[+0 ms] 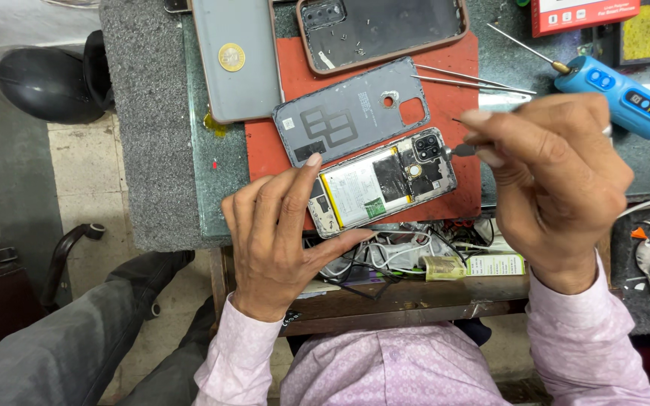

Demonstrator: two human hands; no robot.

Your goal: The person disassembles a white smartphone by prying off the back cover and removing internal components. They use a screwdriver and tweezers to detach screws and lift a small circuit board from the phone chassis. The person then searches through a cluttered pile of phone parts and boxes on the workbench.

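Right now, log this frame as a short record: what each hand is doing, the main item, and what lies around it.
left hand: steadies the opened phone at its lower end, fingers on its edge
right hand: pinches a small dark-tipped tool beside the phone's camera end
phone state: back off, battery and boards exposed
back cover: lies just above the phone on the red mat
nearby: tweezers, blue electric screwdriver, phone case with a coin

Phone repair bench: opened phone (pixel 382 183), tweezers (pixel 472 80), elec. screwdriver (pixel 626 98).
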